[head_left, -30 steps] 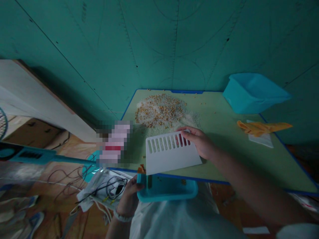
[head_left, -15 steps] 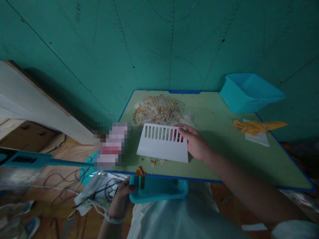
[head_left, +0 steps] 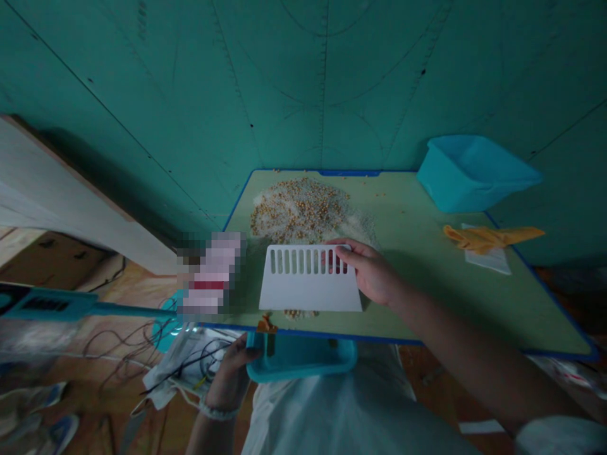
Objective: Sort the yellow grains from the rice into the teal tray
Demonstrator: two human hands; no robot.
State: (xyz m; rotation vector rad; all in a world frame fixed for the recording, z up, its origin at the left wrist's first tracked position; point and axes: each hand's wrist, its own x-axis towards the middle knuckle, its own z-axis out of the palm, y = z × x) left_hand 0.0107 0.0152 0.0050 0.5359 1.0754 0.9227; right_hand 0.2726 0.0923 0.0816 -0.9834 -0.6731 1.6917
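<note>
My right hand (head_left: 372,268) is closed on the upper right corner of a white plastic scraper (head_left: 310,291) with a row of slots. The scraper stands tilted over the table, its straight lower edge behind a small heap of yellow beans and white grains (head_left: 300,313) close to the front edge. My left hand (head_left: 234,363) grips the left end of a teal tray (head_left: 303,373), held against the table's front edge, just below it. A bit of orange material (head_left: 267,323) lies at the table edge by the tray's left end. Behind the scraper spreads a larger pile of beans and white grains (head_left: 303,205).
A teal bin (head_left: 474,177) sits at the table's back right. Nearer lies an orange cloth (head_left: 493,239) on a white sheet. At the left, a blurred-out pink and white object (head_left: 215,272) adjoins the green blue-edged table (head_left: 450,297). Cables (head_left: 128,344) trail on the floor.
My right hand has drawn the scraper slightly toward the front edge and levelled it, with the small heap pushed ahead of it. My left hand and the tray have hardly moved.
</note>
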